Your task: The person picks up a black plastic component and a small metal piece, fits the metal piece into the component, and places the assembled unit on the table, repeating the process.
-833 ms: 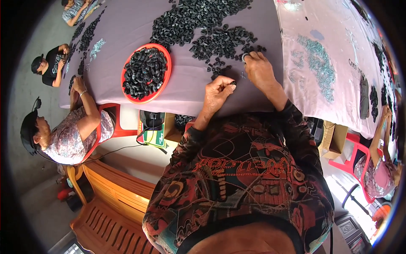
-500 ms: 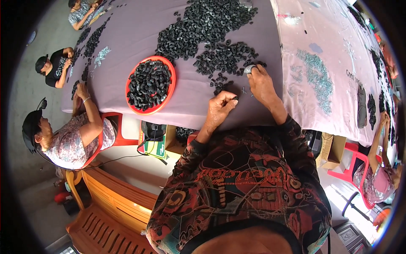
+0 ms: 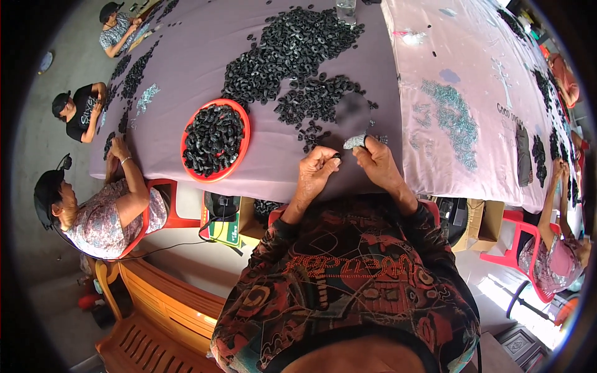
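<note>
My left hand (image 3: 316, 173) is closed near the table's front edge, pinching a small black plastic part (image 3: 337, 156) between thumb and fingertips. Just to its right, my right hand (image 3: 378, 165) is closed too, its thumb and fingers drawn together. A silvery grey wrap (image 3: 354, 142) covers a fingertip of that hand, and whatever it may grip is too small to make out. The hands are apart. Beyond them lies a loose group of black plastic parts (image 3: 314, 99), some ring-shaped, with a larger heap (image 3: 292, 46) behind. Tiny metal pieces (image 3: 381, 139) lie beside my right hand.
A red basin (image 3: 185, 152) full of black parts stands at the left on the purple cloth (image 3: 168, 81). At right, a pink cloth (image 3: 429, 168) bears a spread of small shiny pieces (image 3: 459, 115). Co-workers (image 3: 102, 214) sit around the table. A wooden bench (image 3: 161, 298) stands behind left.
My right hand has come down and left from the loose black parts, close to my left hand. My left hand still pinches its black part. The whole view has shifted slightly.
</note>
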Tool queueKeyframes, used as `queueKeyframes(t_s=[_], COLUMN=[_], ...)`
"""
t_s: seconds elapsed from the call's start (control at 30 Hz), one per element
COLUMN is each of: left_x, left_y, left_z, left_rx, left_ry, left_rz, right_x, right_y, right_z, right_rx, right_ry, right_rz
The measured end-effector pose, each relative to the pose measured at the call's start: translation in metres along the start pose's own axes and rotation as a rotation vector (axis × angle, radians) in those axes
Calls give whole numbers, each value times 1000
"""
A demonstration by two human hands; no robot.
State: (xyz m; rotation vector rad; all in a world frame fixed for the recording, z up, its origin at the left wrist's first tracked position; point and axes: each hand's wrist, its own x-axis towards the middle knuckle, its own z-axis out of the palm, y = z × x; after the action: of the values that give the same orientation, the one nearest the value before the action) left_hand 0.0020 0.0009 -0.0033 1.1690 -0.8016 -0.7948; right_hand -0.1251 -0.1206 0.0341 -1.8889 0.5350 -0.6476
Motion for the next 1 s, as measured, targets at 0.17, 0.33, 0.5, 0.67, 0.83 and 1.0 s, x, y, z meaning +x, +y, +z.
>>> queueKeyframes(t_s=[0.17,0.33,0.5,0.67,0.83,1.0], left_x=[0,1,-3,-4,-3,-6], left_y=[8,13,16,12,6,5], left_z=[10,17,20,22,21,18], left_rx=[6,-33,-44,-25,-43,-72], left_ry=[-29,-97,-155,-99,-107,-113], left_rz=[-23,-48,-108,-178,-191,-234], right_x=[-10,-15,-18,-22,-20,-23], right_y=[-4,-15,-18,-21,-23,-25], right_z=[-4,-11,-15,-16,-12,-4], right_rx=[-20,206,140,130,210,186], right_ry=[26,-71,-31,-47,-67,-62], right_rz=[13,188,126,139,217,192])
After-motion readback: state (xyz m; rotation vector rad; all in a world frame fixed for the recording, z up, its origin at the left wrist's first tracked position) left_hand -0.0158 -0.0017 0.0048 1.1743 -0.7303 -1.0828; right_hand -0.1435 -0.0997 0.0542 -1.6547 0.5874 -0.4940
